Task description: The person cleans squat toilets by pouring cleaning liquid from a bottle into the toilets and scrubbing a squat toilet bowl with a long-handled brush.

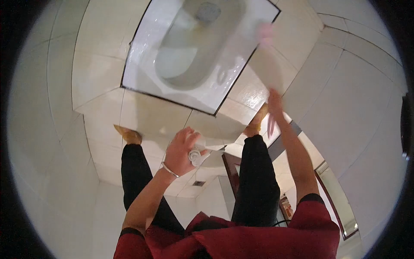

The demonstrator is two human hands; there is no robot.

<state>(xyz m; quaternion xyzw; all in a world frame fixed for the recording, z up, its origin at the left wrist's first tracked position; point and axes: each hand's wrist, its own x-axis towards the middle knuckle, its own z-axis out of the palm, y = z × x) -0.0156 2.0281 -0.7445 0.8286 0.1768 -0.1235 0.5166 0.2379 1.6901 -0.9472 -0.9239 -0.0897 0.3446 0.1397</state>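
Observation:
My left hand [176, 154], with a bracelet at its wrist, is wrapped round a white bottle [195, 158] whose round cap or nozzle faces up, in front of my legs. My right hand [274, 104] is stretched forward at the right and closed round a long tool [265, 35] with a pink end, smeared by motion. That end is over the right edge of a white squat toilet [207, 93] set in the floor; whether it touches the rim cannot be made out. Something pinkish hangs just below my right hand.
Beige floor tiles [101, 105] surround the toilet, with pale tiled walls [345, 116] at both sides. My feet stand apart near the toilet's front edge. Behind them are a small floor drain [199, 183] and a dark-framed doorway [230, 170].

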